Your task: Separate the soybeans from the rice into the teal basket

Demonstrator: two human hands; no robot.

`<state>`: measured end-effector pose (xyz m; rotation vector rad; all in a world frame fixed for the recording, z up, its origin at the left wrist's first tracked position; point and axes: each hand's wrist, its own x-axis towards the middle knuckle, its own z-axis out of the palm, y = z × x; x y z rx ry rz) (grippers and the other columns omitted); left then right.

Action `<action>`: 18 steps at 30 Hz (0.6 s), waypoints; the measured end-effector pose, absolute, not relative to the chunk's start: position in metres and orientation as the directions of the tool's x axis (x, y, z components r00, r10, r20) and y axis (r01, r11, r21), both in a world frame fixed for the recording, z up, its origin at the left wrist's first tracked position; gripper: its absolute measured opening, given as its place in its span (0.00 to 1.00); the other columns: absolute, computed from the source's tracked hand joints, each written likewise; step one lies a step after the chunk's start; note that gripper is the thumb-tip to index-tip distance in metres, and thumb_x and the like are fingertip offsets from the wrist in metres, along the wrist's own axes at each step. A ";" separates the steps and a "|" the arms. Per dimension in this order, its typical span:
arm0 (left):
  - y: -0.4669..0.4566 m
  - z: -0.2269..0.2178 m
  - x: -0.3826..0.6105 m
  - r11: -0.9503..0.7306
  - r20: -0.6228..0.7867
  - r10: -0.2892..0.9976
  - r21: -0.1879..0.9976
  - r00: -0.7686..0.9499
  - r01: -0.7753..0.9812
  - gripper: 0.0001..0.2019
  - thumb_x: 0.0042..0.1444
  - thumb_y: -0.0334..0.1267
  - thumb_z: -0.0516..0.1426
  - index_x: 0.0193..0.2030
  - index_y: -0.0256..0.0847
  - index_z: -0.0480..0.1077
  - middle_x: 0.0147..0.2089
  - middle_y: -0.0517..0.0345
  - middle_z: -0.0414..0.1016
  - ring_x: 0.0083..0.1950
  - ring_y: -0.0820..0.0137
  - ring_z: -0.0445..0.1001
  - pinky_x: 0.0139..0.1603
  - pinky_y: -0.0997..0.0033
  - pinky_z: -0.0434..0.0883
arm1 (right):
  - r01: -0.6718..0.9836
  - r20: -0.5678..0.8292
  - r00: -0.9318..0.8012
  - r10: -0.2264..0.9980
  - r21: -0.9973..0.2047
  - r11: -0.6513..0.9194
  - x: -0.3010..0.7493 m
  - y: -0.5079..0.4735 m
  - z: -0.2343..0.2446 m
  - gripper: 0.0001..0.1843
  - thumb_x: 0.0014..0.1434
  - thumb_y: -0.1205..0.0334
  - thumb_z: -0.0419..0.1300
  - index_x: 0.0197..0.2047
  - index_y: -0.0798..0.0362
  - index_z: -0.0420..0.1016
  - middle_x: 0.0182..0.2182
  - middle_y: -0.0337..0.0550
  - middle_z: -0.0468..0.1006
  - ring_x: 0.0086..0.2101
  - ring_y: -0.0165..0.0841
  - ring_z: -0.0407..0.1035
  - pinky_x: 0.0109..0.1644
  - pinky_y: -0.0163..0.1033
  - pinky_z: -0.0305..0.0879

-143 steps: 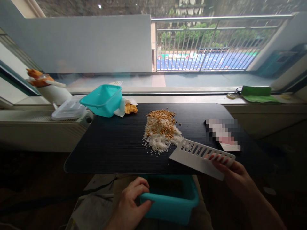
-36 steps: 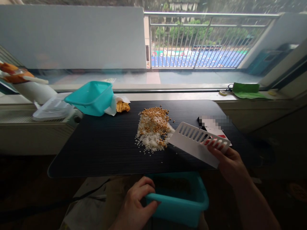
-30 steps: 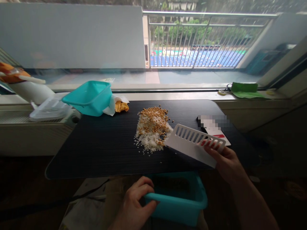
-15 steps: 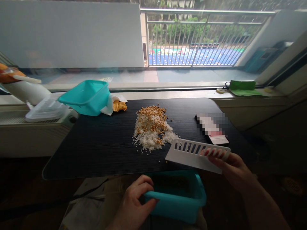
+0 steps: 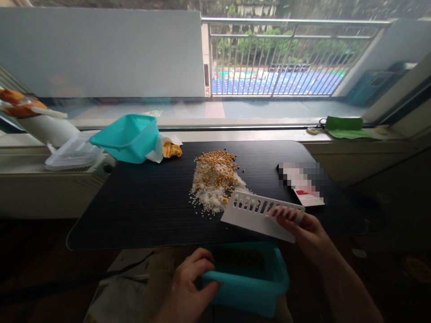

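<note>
My right hand (image 5: pixel 308 233) grips a white slotted plastic scraper (image 5: pixel 261 215) by its right end. The scraper's left end lies against the near right edge of a pile of yellow beans and white rice (image 5: pixel 217 179) on the black table (image 5: pixel 151 202). Fingers show through the slots. My left hand (image 5: pixel 190 285) is closed on the left rim of a teal bin (image 5: pixel 247 282) held below the table's near edge.
A second teal bin (image 5: pixel 126 137) sits tilted at the table's back left, beside a clear lidded box (image 5: pixel 72 152) and an orange cloth (image 5: pixel 171 149). A blurred card (image 5: pixel 303 184) lies at the right. A green cloth (image 5: pixel 345 124) rests on the windowsill.
The scraper swung away from the pile toward the near edge half a second ago, and has now come back left against the pile. My left hand kept its hold on the bin.
</note>
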<state>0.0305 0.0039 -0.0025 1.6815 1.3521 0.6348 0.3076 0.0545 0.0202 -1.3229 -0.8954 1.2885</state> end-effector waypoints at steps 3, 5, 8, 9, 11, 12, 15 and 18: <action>0.004 -0.002 0.030 -0.031 -0.127 0.954 0.861 0.273 0.508 0.08 0.45 0.24 0.58 0.25 0.41 0.73 0.37 0.58 0.75 0.38 0.68 0.77 0.39 0.78 0.70 | -0.165 -0.219 0.279 0.935 -0.970 -0.178 0.310 0.061 0.014 0.12 0.44 0.50 0.73 0.33 0.44 0.85 0.34 0.38 0.86 0.37 0.36 0.77 0.48 0.39 0.70; 0.004 -0.002 0.029 -0.024 -0.134 0.953 0.860 0.271 0.510 0.07 0.45 0.24 0.58 0.25 0.41 0.73 0.38 0.58 0.74 0.38 0.68 0.77 0.39 0.77 0.70 | -0.154 -0.198 0.355 0.914 -0.976 -0.152 0.317 0.065 0.010 0.13 0.44 0.50 0.74 0.33 0.45 0.85 0.35 0.39 0.86 0.39 0.39 0.77 0.51 0.43 0.69; 0.004 -0.003 0.029 -0.016 -0.143 0.953 0.859 0.269 0.512 0.07 0.46 0.26 0.58 0.25 0.41 0.73 0.38 0.58 0.74 0.39 0.68 0.77 0.39 0.77 0.70 | -0.132 -0.177 0.419 0.891 -0.982 -0.133 0.328 0.068 0.006 0.15 0.40 0.50 0.75 0.33 0.46 0.85 0.34 0.42 0.85 0.40 0.43 0.77 0.51 0.49 0.70; 0.005 -0.003 0.029 -0.014 -0.145 0.952 0.859 0.269 0.512 0.07 0.46 0.26 0.57 0.25 0.41 0.73 0.38 0.58 0.74 0.39 0.68 0.77 0.40 0.77 0.70 | -0.130 -0.175 0.427 0.887 -0.983 -0.131 0.330 0.068 0.006 0.15 0.40 0.50 0.75 0.33 0.46 0.84 0.34 0.42 0.85 0.39 0.44 0.78 0.49 0.50 0.71; 0.005 -0.003 0.030 -0.017 -0.144 0.951 0.860 0.274 0.511 0.06 0.47 0.26 0.57 0.25 0.41 0.73 0.38 0.57 0.74 0.39 0.67 0.77 0.40 0.76 0.70 | -0.120 -0.167 0.422 0.891 -0.985 -0.127 0.331 0.068 0.006 0.14 0.41 0.51 0.74 0.33 0.45 0.84 0.33 0.42 0.85 0.38 0.45 0.78 0.47 0.50 0.73; 0.005 -0.003 0.031 -0.021 -0.141 0.950 0.861 0.277 0.509 0.06 0.47 0.26 0.57 0.25 0.41 0.73 0.38 0.57 0.74 0.39 0.67 0.77 0.40 0.76 0.70 | -0.115 -0.157 0.415 0.896 -0.986 -0.120 0.330 0.068 0.008 0.13 0.43 0.51 0.74 0.33 0.45 0.84 0.33 0.41 0.85 0.38 0.44 0.78 0.46 0.50 0.73; 0.005 -0.004 0.032 -0.029 -0.130 0.951 0.864 0.279 0.502 0.06 0.47 0.26 0.57 0.25 0.41 0.73 0.38 0.57 0.74 0.39 0.67 0.77 0.40 0.76 0.70 | -0.104 -0.138 0.400 0.906 -0.989 -0.105 0.323 0.066 0.014 0.11 0.46 0.52 0.73 0.34 0.45 0.84 0.35 0.41 0.85 0.39 0.43 0.78 0.49 0.49 0.72; 0.004 -0.004 0.033 -0.030 -0.127 0.952 0.867 0.278 0.497 0.07 0.47 0.26 0.58 0.25 0.41 0.73 0.38 0.58 0.74 0.39 0.68 0.77 0.39 0.77 0.70 | -0.083 -0.149 0.381 0.912 -0.988 -0.127 0.318 0.064 0.019 0.14 0.44 0.50 0.73 0.33 0.48 0.85 0.35 0.43 0.85 0.41 0.46 0.77 0.51 0.51 0.70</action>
